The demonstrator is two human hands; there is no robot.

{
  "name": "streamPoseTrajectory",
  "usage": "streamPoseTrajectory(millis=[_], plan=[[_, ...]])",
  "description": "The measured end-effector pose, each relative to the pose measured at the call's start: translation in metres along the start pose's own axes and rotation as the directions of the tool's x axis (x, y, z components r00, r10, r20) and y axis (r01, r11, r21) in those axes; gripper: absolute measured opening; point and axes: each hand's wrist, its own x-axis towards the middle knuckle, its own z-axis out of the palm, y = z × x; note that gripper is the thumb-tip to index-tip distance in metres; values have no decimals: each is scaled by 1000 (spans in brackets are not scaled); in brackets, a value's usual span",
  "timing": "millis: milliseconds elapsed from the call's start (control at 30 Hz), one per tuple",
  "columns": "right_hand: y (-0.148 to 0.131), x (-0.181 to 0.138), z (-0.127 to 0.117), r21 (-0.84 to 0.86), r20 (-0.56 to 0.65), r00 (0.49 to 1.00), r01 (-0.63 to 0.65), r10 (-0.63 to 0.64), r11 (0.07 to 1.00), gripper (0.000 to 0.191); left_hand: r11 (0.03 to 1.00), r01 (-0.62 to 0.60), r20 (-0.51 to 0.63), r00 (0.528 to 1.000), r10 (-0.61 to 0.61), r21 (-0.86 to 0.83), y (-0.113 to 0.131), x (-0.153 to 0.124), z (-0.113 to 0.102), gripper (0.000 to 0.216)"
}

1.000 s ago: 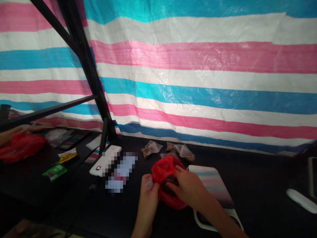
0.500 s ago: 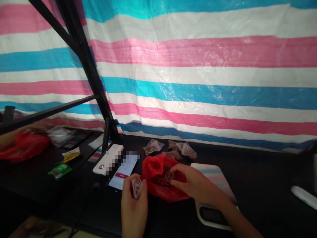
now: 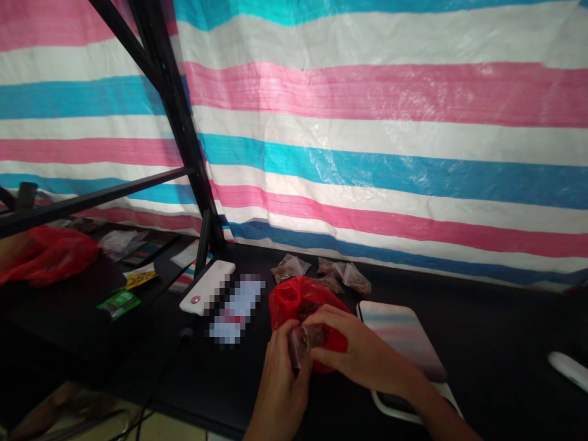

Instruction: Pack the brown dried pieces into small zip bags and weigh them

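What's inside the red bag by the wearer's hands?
Brownish bits show in the open mouth of the red bag. Deeper contents cannot be seen: the bag's side, left hand and right hand cover them.

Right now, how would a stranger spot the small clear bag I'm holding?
Below the striped sheet is a black table. There, your left hand holds the small clear bag by a red bag. Unlike the filled bags lying behind, it's in hand.

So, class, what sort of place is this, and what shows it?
Probably a makeshift work booth: striped plastic sheeting hangs behind a black tabletop, a dark frame rises left of centre, and small filled clear bags lie towards the back.
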Motion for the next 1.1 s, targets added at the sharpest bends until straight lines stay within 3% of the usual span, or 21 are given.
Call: streamPoseTrajectory(millis=[233, 433, 700, 900, 967, 1100], plan=[[4, -3, 10, -171, -5, 997, 81, -83, 982, 38, 994, -49, 90, 994, 58, -98, 2, -6, -9, 43], [2, -5, 11, -212, 12, 999, 47, -45, 976, 38, 998, -57, 68, 996, 54, 35, 7, -1, -18, 55], [-5, -6, 16, -225, -40, 996, 73, -84, 972, 24, 989, -60, -51, 996, 68, 138, 6, -4, -17, 50], [-7, -8, 13, -130, 9, 981, 193, -194, 973, 35, 982, -18, -130, 991, 43, 186, 4, -1, -9, 45], [-5, -7, 14, -156, -14, 987, 155, -159, 976, 34, 981, 11, -143, 990, 17, 196, 4, 0, -7, 42], [1, -3, 16, -235, -49, 996, 61, -75, 970, 29, 990, -11, -40, 999, 17, 140, 4, -2, -9, 36]])
